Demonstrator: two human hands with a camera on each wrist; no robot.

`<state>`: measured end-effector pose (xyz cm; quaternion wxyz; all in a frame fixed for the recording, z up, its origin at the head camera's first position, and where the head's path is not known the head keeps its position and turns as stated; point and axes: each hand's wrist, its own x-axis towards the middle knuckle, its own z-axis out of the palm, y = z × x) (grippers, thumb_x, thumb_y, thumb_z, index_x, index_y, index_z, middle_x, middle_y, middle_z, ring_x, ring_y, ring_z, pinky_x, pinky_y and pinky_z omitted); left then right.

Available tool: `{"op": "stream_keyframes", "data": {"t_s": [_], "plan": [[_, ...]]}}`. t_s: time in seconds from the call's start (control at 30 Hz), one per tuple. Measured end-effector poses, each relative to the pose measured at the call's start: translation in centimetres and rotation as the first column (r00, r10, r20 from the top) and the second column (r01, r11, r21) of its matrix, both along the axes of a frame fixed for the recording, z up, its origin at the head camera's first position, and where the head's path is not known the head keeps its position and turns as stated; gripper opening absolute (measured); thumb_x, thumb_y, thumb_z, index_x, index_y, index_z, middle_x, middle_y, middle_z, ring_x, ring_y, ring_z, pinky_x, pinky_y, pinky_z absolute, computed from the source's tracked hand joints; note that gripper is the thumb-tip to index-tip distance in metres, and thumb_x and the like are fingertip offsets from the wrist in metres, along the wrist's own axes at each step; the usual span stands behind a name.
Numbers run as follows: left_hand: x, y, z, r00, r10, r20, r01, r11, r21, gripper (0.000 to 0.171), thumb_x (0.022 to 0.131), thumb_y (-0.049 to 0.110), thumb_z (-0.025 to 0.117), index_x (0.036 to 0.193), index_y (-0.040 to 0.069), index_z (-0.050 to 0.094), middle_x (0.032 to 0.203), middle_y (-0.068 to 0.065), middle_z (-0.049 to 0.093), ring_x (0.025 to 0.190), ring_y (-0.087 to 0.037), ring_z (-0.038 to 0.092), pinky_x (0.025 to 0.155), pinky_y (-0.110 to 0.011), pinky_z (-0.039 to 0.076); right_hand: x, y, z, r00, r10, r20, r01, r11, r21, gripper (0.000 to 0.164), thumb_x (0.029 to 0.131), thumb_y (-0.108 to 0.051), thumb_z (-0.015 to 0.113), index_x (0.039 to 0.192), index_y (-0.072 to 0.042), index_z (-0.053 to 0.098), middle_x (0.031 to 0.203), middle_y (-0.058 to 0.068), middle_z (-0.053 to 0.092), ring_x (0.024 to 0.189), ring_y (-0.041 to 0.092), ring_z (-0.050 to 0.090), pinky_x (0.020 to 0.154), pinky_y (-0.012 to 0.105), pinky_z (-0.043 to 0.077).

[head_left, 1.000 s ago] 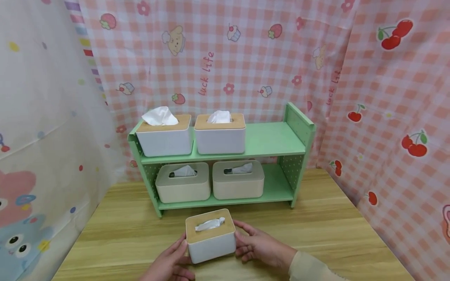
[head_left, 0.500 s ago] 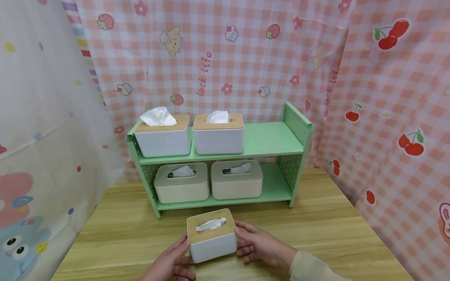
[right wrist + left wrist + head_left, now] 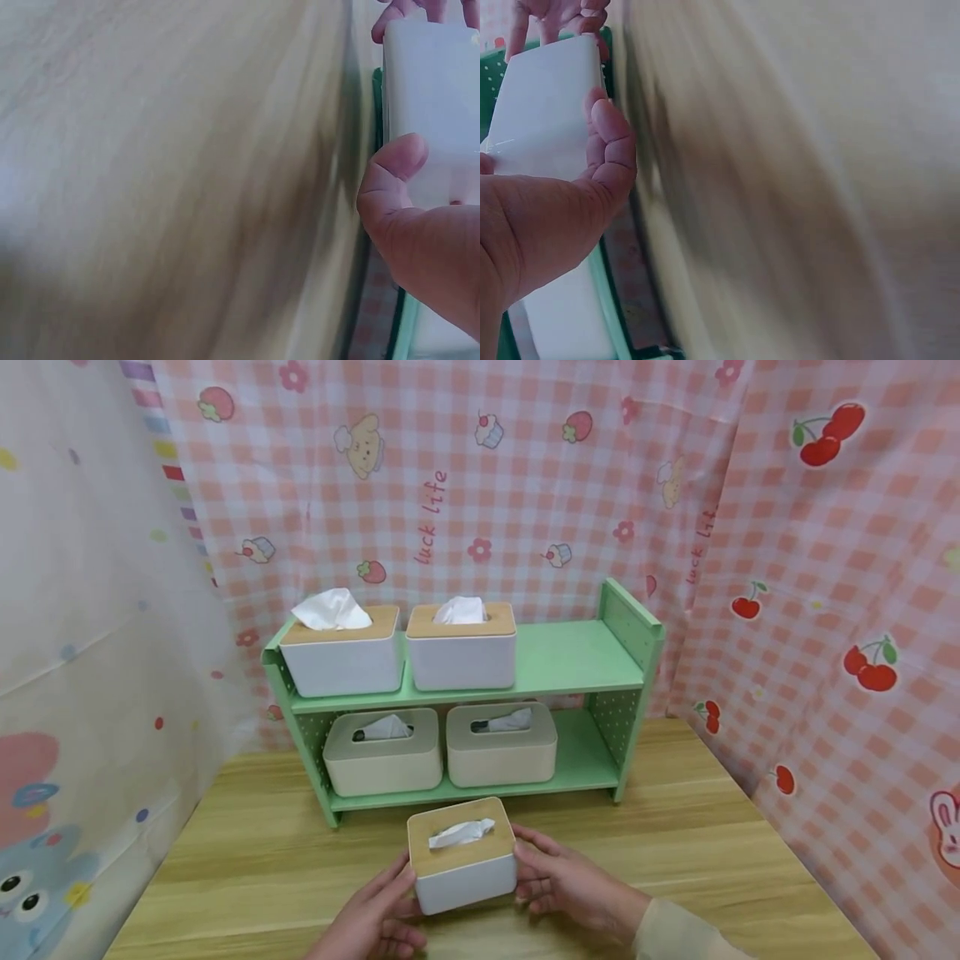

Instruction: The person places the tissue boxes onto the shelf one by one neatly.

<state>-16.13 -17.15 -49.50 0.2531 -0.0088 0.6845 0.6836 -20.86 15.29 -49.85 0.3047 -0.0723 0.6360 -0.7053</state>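
Between both hands is a small tissue box (image 3: 467,887) with a white body, a wooden lid and a tissue poking from its slot. My left hand (image 3: 375,910) grips its left side, thumb near the front corner. The right side is held by my right hand (image 3: 573,881), its fingers partly behind the box. In the left wrist view the box's white face (image 3: 547,97) lies between the left hand (image 3: 562,210) and the other hand's fingertips. The right wrist view has the right hand's thumb (image 3: 405,157) on the white box (image 3: 435,82).
Behind stands a green two-tier shelf (image 3: 577,660). White, wood-lidded tissue boxes sit on top, one at left (image 3: 345,667) and another beside it (image 3: 463,662). Two cream tissue boxes, left (image 3: 384,768) and right (image 3: 501,760), fill part of the lower tier. Patterned curtains surround the wooden table (image 3: 712,835).
Both hands and the tissue box have shifted slightly right and up in the head view, nearer the shelf. The scene has drifted a little left. The grip looks the same.
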Motion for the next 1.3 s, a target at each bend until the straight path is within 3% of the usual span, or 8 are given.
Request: {"op": "stream_keyframes", "data": {"t_s": [0.37,0.53,0.67,0.9,1.13,1.3], "plan": [[-0.2,3.8,3.8,0.995,0.017,-0.102,-0.023,0.998,-0.065,0.091,0.106,0.062,0.055,0.173,0.014,0.016,0.121,-0.015,0.076,0.08,-0.022,0.077,0.073,-0.038,0.062,1.3,3.9,4.0,0.997,-0.036,-0.067,0.036,0.999,0.003,0.074,0.114,-0.044,0.05,0.173,-0.016,0.014,0.121,0.0,0.074,0.1,0.015,0.066,0.084,0.032,0.054],[-0.7,6.1,7.1,0.984,-0.017,-0.176,0.009,0.999,-0.046,0.087,0.104,0.063,0.059,0.173,0.024,0.022,0.124,-0.016,0.073,0.079,-0.023,0.077,0.073,-0.035,0.062,1.8,6.5,7.3,0.99,-0.032,-0.136,0.031,1.0,-0.004,0.073,0.116,-0.039,0.045,0.173,-0.012,0.007,0.122,-0.003,0.072,0.102,0.013,0.066,0.086,0.03,0.055],[-1.5,8.2,10.2,0.965,-0.05,-0.256,0.043,0.999,-0.033,0.082,0.104,0.06,0.061,0.171,0.028,0.026,0.126,-0.018,0.073,0.076,-0.021,0.076,0.07,-0.032,0.06,1.9,9.0,10.0,0.978,-0.028,-0.206,0.025,1.0,-0.019,0.071,0.118,-0.034,0.04,0.173,-0.011,0.002,0.123,-0.004,0.072,0.105,0.011,0.066,0.088,0.029,0.056],[-3.7,11.9,14.8,0.935,-0.081,-0.346,0.064,0.996,-0.061,0.075,0.103,0.062,0.061,0.168,0.038,0.032,0.136,-0.019,0.069,0.076,-0.021,0.076,0.075,-0.035,0.063,1.0,12.9,14.8,0.949,-0.061,-0.308,0.071,0.997,0.021,0.068,0.119,-0.034,0.034,0.173,-0.012,-0.001,0.131,-0.006,0.073,0.107,0.012,0.068,0.089,0.03,0.059],[-6.4,14.5,18.4,0.924,-0.087,-0.373,0.064,0.995,-0.074,0.071,0.103,0.064,0.06,0.166,0.045,0.032,0.141,-0.017,0.065,0.079,-0.022,0.077,0.077,-0.034,0.063,-0.9,14.9,18.4,0.913,-0.089,-0.397,0.112,0.993,0.036,0.063,0.119,-0.035,0.033,0.173,-0.018,0.007,0.13,-0.006,0.072,0.107,0.012,0.069,0.089,0.031,0.059],[-8.4,15.6,19.9,0.932,-0.056,-0.359,0.026,0.996,-0.087,0.071,0.101,0.068,0.058,0.165,0.048,0.034,0.145,-0.016,0.063,0.083,-0.022,0.078,0.077,-0.032,0.063,-2.5,15.1,19.9,0.9,-0.11,-0.422,0.143,0.989,0.046,0.063,0.118,-0.041,0.033,0.173,-0.019,0.011,0.127,-0.008,0.073,0.106,0.012,0.068,0.087,0.03,0.058]]}}
